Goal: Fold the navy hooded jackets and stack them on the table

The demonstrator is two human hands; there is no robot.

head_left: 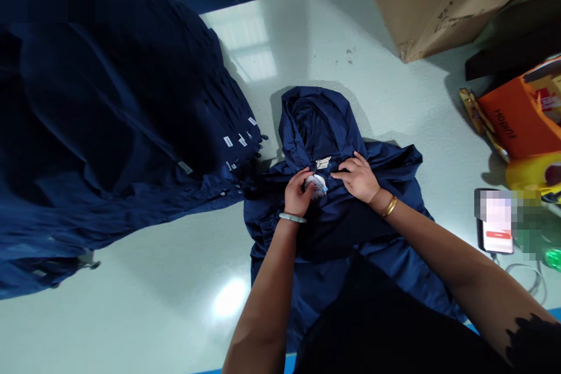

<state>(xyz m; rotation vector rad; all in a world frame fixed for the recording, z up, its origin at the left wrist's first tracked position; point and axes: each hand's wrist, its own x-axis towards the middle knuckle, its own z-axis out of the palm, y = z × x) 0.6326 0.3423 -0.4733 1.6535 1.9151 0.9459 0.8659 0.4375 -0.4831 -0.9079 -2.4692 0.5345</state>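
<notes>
A navy blue hooded jacket [315,228] lies spread on the table, its hood [322,117] pointing away from me. A small white label [323,162] shows inside its neckline, and a round white paper tag [319,184] lies just below. My left hand [299,194] is closed on the jacket at the left of the neckline, with the thumb over the tag's edge. On the other side, my right hand [358,178] pinches the neckline fabric with its fingertips; its other fingers are bent above the cloth. The exact grip under both hands is partly hidden.
A tall pile of navy garments [131,128] with small white labels covers the left of the pale table [166,292]. A cardboard box [438,6] stands at the back right. Along the right lie an orange box [517,117], a yellow tape roll [532,174] and a phone [497,228] with a cable.
</notes>
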